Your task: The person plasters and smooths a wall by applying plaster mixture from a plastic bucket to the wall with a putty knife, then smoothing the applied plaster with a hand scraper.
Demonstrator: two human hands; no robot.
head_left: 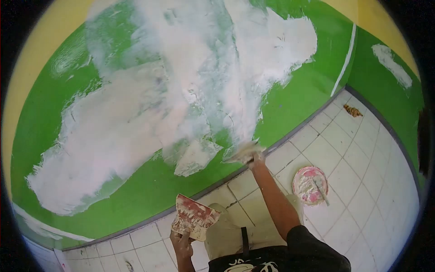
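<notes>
My right hand (257,158) is stretched out to the lower part of the wall, closed around a flat spreading tool (242,153) that is blurred by motion. The tool is at the lower edge of the white filler (195,68) on the green wall (294,102). Lower and to the left, my left hand (182,241) grips the bottom of a reddish, filler-smeared plate (194,217), held up in front of my knee. Pale filler covers part of the plate's face.
On the white tiled floor (337,138) at the right stands a round pink container (297,183) of white filler, with a stick-like tool (321,192) in it. A small brown object (352,110) lies near the corner. Dark skirting (290,134) runs along the wall's foot.
</notes>
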